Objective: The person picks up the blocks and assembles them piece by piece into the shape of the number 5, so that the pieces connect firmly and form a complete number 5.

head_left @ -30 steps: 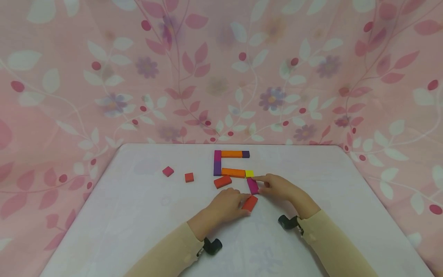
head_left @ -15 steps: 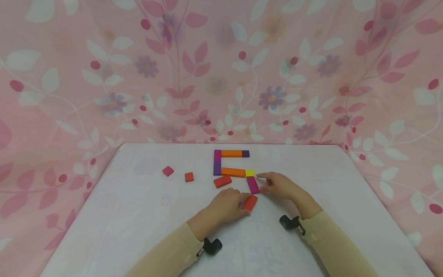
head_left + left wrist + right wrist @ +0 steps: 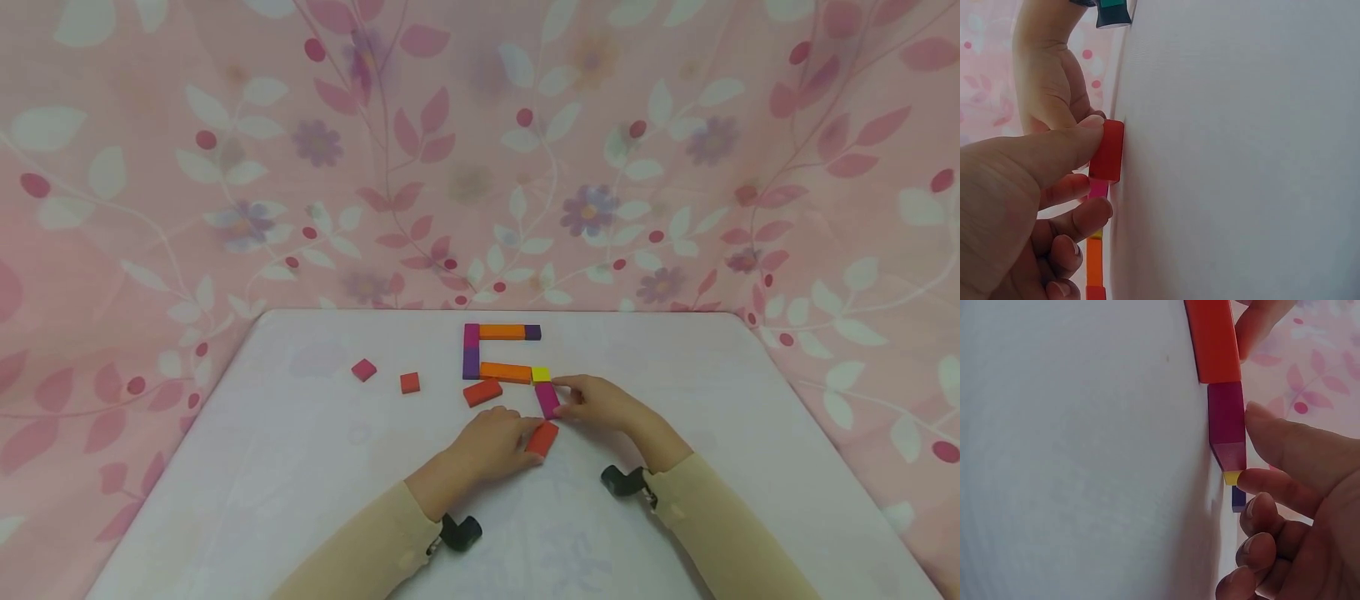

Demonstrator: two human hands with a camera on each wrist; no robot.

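Observation:
My left hand pinches a red rectangular block between thumb and index finger on the white table. In the left wrist view, the thumb lies along one end of the red block. Beyond it is a magenta block, slightly slanted, its far end at a small yellow block. My right hand is at their right side, index fingertip by the yellow block and thumb by the magenta one. From the right wrist, the magenta block stands end to end with the red one.
An orange block runs left from the yellow one to a purple block and magenta piece. Another orange block and a dark purple piece form the top. Loose red block, red square and pink square lie left.
My right index finger lifted off to the right of the yellow block, then came back to its side. The left hand and its red block have stayed in place.

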